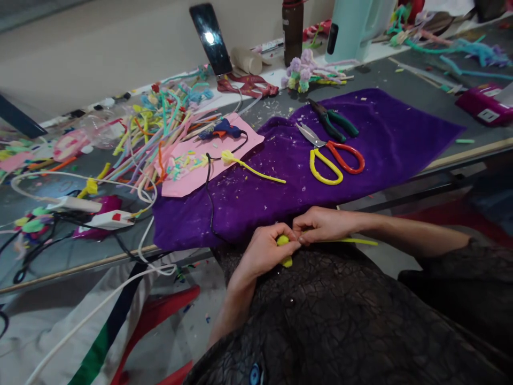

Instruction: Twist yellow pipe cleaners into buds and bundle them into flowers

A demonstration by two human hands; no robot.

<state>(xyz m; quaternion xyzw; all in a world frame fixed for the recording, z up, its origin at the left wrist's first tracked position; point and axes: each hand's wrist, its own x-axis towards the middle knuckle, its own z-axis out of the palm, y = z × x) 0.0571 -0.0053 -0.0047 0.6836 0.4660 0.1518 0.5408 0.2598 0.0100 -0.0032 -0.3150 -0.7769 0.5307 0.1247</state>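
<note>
Two bare hands meet fingertip to fingertip over a person's lap, just off the near edge of a purple cloth (385, 160). The left hand (260, 250), its forearm angled up from below, curls its fingers and pinches a yellow flower (285, 261) between thumb and fingers. The right hand (323, 223), palm down, its forearm reaching in from the right, closes thumb and fingers on the yellow stem (363, 242), which juts out beneath the wrist. Scissors (319, 143) and pliers (332, 122) lie beyond on the cloth.
</note>
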